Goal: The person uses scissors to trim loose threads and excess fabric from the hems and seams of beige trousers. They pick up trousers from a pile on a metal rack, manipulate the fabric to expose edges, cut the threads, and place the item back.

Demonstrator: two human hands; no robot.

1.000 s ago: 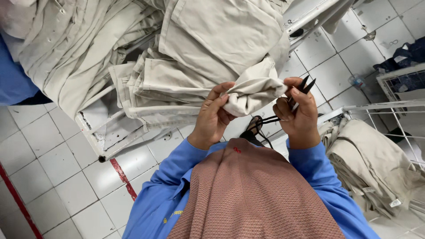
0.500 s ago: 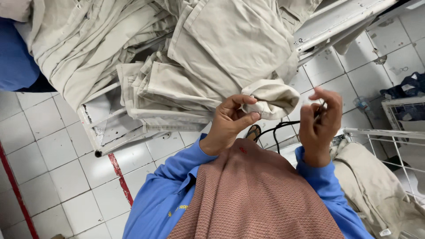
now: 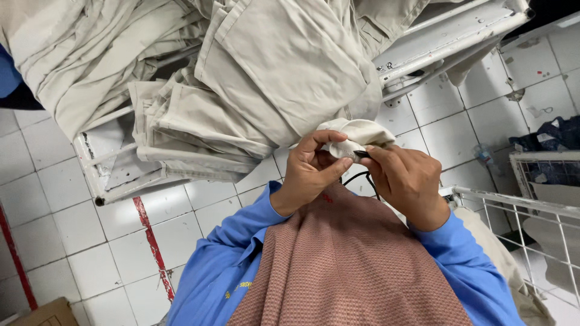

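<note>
Beige cloth [image 3: 353, 134], a bunched corner of the trousers heaped across the top of the frame, sits just right of centre, pinched between the left hand [image 3: 311, 169] and the right hand [image 3: 408, 178]. Right fingers also clasp small black scissors [image 3: 360, 154], touching the cloth. White metal rack [image 3: 121, 181] carries the pile.

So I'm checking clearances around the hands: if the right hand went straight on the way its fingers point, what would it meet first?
Almost at once the fold of beige cloth that both hands pinch. The right hand points up and left, so beyond that come the left hand fingertips. Depth looks shared, though one view cannot confirm it.
</note>
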